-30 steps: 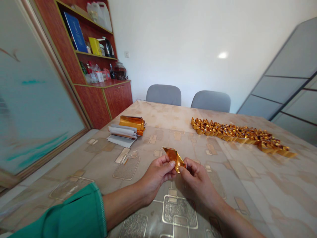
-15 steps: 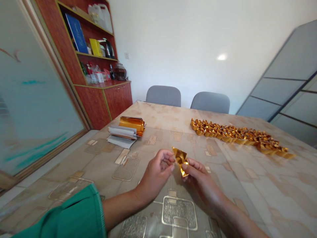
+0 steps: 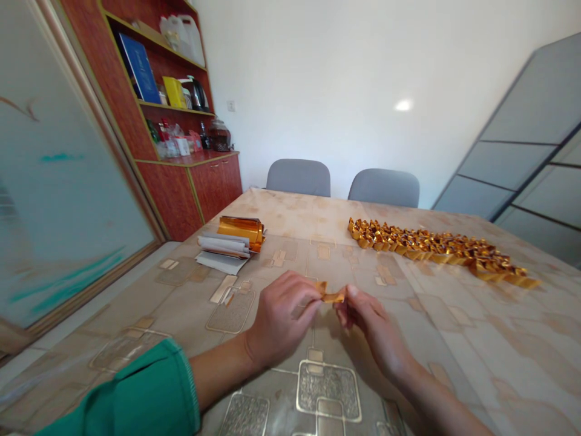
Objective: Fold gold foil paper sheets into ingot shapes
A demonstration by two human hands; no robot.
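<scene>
Between my hands, above the near part of the table, is a small folded piece of gold foil paper [image 3: 334, 298]. My left hand [image 3: 285, 310] pinches its left end between thumb and fingers. The thumb and fingers of my right hand [image 3: 367, 316] close on its right end. The piece looks narrow from here, with a pointed corner standing up by the left fingertips; my fingers cover both ends. At the far right lie rows of folded gold foil pieces [image 3: 431, 245]. Left of centre, a curled stack of gold foil sheets [image 3: 240, 228] rests against pale grey sheets [image 3: 223, 245].
A patterned cloth covers the table [image 3: 272, 387]. Behind its far edge stand two grey chairs [image 3: 298, 177] [image 3: 384, 186]. To the left are a red-brown shelf cabinet [image 3: 213, 181] and a frosted glass door [image 3: 68, 200]. Grey panels [image 3: 521, 127] lean at the right.
My left hand has moved right and taken hold of the foil's left end. The foil has turned from standing upright to lying level between both hands.
</scene>
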